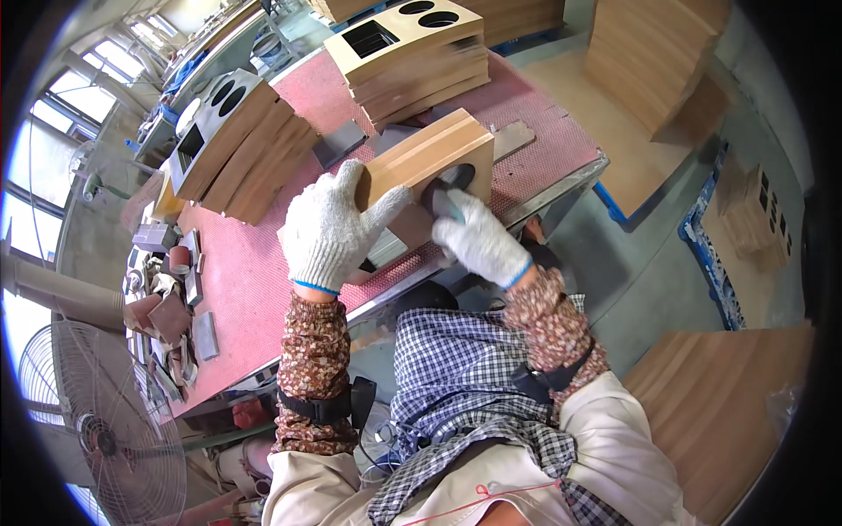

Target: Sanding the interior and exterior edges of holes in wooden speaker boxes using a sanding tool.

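Observation:
A thick wooden panel (430, 151) stands tilted on its edge at the near side of the pink-topped table (250, 289). A round hole and a rectangular cutout show in its near face. My left hand (329, 232), in a white knitted glove, grips the panel's upper left part, thumb over the near face. My right hand (481, 241), gloved too, is closed at the round hole. Something dark grey shows at its fingers, partly within the hole; its kind is unclear.
Stacks of similar cut panels stand at the table's far left (237, 145) and far side (408, 57). Grey blocks (340, 143) lie between them. Sanding pads and scraps (171, 311) crowd the left edge. A floor fan (96, 434) stands lower left; pallets of boards (653, 66) stand right.

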A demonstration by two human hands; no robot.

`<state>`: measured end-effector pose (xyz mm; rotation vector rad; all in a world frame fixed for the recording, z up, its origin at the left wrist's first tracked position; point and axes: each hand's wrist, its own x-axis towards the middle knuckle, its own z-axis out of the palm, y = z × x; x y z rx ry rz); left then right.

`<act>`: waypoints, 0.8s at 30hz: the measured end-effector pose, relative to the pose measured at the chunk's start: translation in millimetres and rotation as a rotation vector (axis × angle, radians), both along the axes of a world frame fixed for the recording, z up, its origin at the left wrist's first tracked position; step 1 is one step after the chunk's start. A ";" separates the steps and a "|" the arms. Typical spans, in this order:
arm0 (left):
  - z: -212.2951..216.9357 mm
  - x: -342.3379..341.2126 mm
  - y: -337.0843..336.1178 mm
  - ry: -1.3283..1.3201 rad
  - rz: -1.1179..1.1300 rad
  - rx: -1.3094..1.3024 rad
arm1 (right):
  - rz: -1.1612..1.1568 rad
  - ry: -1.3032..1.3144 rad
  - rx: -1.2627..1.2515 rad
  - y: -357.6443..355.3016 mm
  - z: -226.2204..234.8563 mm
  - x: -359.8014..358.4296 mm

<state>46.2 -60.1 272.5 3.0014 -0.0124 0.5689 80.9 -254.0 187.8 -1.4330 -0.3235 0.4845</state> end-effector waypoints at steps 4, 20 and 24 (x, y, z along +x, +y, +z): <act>5.9 2.9 -7.3 0.065 0.015 -0.037 | 0.008 -0.900 -0.888 -8.4 4.1 22.8; -2.0 -5.4 2.7 -0.012 0.002 -0.192 | -0.024 -0.155 -0.314 -22.2 31.9 -31.2; 3.8 -4.5 0.8 -0.037 -0.011 -0.219 | -0.157 -0.117 -0.150 -94.6 23.8 -40.9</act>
